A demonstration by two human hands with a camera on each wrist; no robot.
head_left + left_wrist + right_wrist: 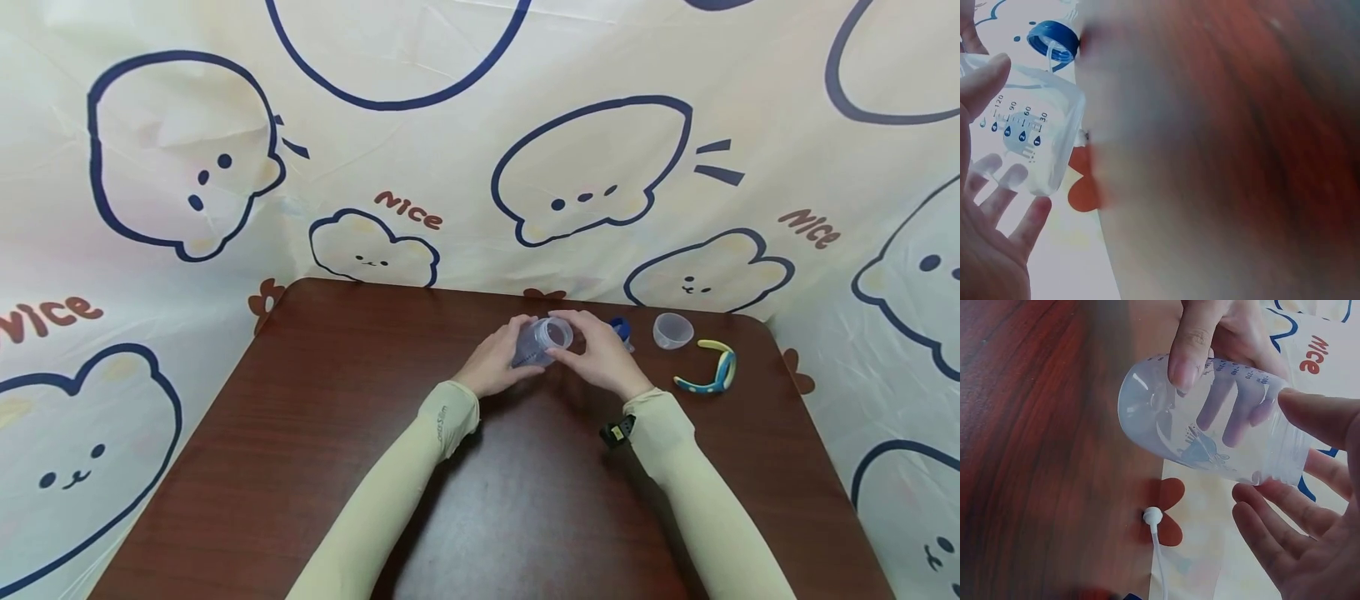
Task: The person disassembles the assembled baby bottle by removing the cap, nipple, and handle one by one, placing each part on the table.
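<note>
A clear plastic baby bottle [542,340] with blue measuring marks is held tilted just above the brown table [337,433], open mouth toward me. My left hand [501,360] grips its body, thumb [1188,353] on top and fingers [1004,200] behind the clear wall. My right hand [592,350] holds the threaded neck end, thumb [1322,415] on the rim and fingers [1279,531] spread underneath. The bottle [1216,425] looks empty and has no cap on it.
A blue screw ring [621,329] with a thin white straw [1155,550] lies just right of my hands. Further right are a clear dome cap [671,331] and a yellow-and-blue curved handle piece [712,371]. A cartoon-printed cloth [450,167] hangs behind the table.
</note>
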